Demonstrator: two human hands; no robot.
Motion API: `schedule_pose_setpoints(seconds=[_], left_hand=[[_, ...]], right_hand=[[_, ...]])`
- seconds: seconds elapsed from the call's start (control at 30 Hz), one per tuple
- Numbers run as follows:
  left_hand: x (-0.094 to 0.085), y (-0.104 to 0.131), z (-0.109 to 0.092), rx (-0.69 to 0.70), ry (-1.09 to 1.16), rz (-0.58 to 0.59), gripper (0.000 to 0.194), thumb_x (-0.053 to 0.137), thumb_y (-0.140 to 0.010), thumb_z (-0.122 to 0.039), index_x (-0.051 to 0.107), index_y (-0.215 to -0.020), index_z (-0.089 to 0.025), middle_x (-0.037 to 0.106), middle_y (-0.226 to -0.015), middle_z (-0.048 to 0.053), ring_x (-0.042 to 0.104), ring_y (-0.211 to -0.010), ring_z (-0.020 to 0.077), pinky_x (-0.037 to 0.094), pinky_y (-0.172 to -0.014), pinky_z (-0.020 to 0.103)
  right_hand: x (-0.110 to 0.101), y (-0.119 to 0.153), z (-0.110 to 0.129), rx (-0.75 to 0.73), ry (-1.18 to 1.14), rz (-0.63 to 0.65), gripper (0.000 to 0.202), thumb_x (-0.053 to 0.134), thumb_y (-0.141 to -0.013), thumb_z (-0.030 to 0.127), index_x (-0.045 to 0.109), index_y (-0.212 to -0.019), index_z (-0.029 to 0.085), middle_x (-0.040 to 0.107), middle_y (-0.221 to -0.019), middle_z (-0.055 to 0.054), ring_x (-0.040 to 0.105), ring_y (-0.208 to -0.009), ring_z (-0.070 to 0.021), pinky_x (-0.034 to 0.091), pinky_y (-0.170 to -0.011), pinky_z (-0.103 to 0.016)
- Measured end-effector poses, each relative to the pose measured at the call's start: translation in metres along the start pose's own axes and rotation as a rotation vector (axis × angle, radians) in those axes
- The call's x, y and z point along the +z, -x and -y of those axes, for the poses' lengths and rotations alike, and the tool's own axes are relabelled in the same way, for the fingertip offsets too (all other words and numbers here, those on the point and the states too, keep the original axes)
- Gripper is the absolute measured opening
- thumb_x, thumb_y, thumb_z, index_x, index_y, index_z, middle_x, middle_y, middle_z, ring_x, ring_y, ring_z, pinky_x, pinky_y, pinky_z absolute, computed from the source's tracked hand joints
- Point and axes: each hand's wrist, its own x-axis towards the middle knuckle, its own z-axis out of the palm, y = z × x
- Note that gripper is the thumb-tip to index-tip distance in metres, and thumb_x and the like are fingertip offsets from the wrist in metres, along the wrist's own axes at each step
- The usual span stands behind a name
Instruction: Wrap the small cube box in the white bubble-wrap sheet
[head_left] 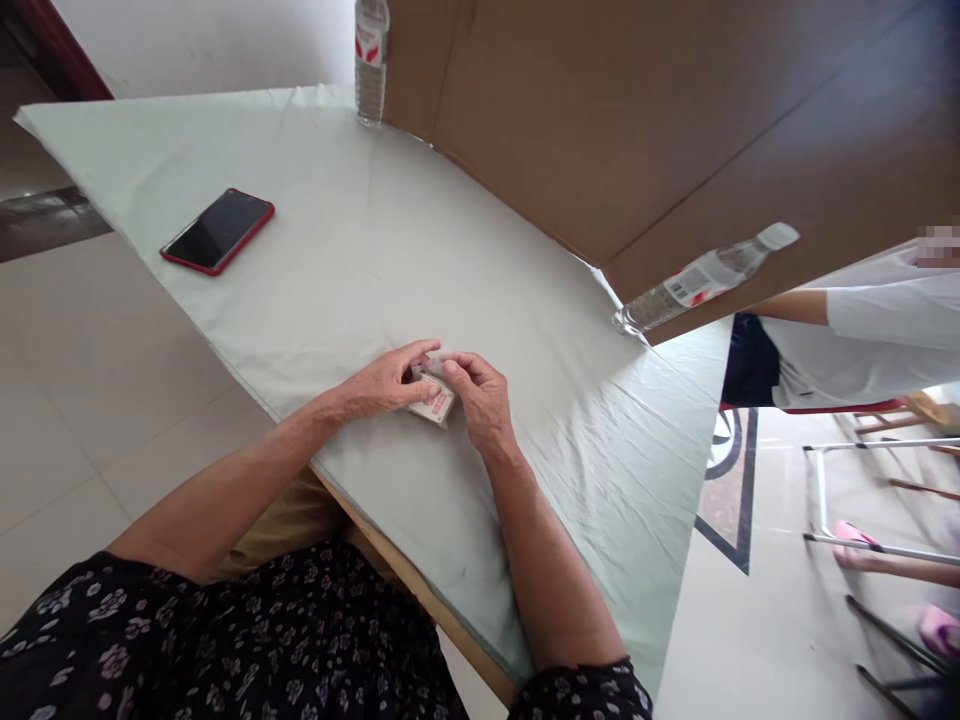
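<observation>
A small pale packet with red print (435, 402), partly in clear wrapping, is held just above or on the cloth-covered table (337, 230). My left hand (386, 382) grips it from the left, the thumb lying over its top face. At its upper right corner my right hand (480, 395) pinches the clear wrapping between thumb and forefinger. Part of the packet is hidden behind the fingers.
A phone in a red case (219, 232) lies at the left. Brown cardboard (600, 120) stands along the far side, with a water bottle (370, 65) at its left and a tilted one (697, 285) at its right. A person in a white shirt (885, 330) sits beyond.
</observation>
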Motion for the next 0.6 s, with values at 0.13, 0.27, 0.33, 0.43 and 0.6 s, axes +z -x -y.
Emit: schedule_pose_setpoints(seconds=[0.13, 0.27, 0.33, 0.43, 0.6], left_hand=[[0.000, 0.001, -0.002, 0.015, 0.010, 0.009, 0.081, 0.067, -0.081, -0.038, 0.040, -0.154, -0.014, 0.066, -0.113, 0.008, 0.062, -0.095, 0.0192, 0.049, -0.080, 0.029], [0.001, 0.003, -0.002, 0.032, 0.009, -0.008, 0.077, 0.065, -0.083, -0.039, 0.042, -0.153, -0.015, 0.067, -0.110, 0.008, 0.062, -0.090, 0.0185, 0.050, -0.077, 0.029], [0.003, 0.003, -0.001, 0.038, -0.020, -0.039, 0.072, 0.062, -0.086, -0.041, 0.045, -0.150, -0.014, 0.067, -0.110, 0.009, 0.062, -0.087, 0.0181, 0.050, -0.077, 0.031], [0.005, 0.003, 0.002, 0.061, -0.057, -0.087, 0.066, 0.059, -0.088, -0.045, 0.050, -0.145, -0.012, 0.067, -0.117, 0.011, 0.064, -0.091, 0.0189, 0.051, -0.083, 0.033], [0.004, 0.004, 0.001, 0.082, -0.058, -0.096, 0.058, 0.057, -0.090, -0.042, 0.054, -0.142, -0.016, 0.067, -0.124, 0.012, 0.064, -0.104, 0.0215, 0.051, -0.091, 0.034]], right_hand=[[0.001, 0.001, -0.002, -0.036, -0.002, -0.019, 0.024, 0.074, -0.081, 0.046, 0.071, -0.088, 0.023, 0.071, -0.087, -0.001, 0.065, -0.082, -0.0172, 0.052, -0.081, -0.032], [0.000, 0.005, -0.003, -0.120, 0.115, -0.034, 0.018, 0.069, -0.085, 0.041, 0.070, -0.089, 0.024, 0.072, -0.092, -0.002, 0.066, -0.088, -0.0185, 0.052, -0.088, -0.035], [-0.001, 0.007, -0.002, -0.217, 0.216, -0.045, 0.011, 0.068, -0.085, 0.035, 0.071, -0.087, 0.025, 0.072, -0.096, -0.003, 0.066, -0.095, -0.0199, 0.050, -0.095, -0.037], [-0.003, 0.010, -0.003, -0.351, 0.353, -0.071, 0.006, 0.067, -0.085, 0.029, 0.072, -0.086, 0.027, 0.073, -0.105, -0.004, 0.066, -0.107, -0.0221, 0.047, -0.103, -0.041], [-0.003, 0.014, -0.009, -0.420, 0.494, -0.097, 0.011, 0.063, -0.089, 0.029, 0.075, -0.091, 0.029, 0.074, -0.113, -0.005, 0.064, -0.115, -0.0236, 0.047, -0.106, -0.045]])
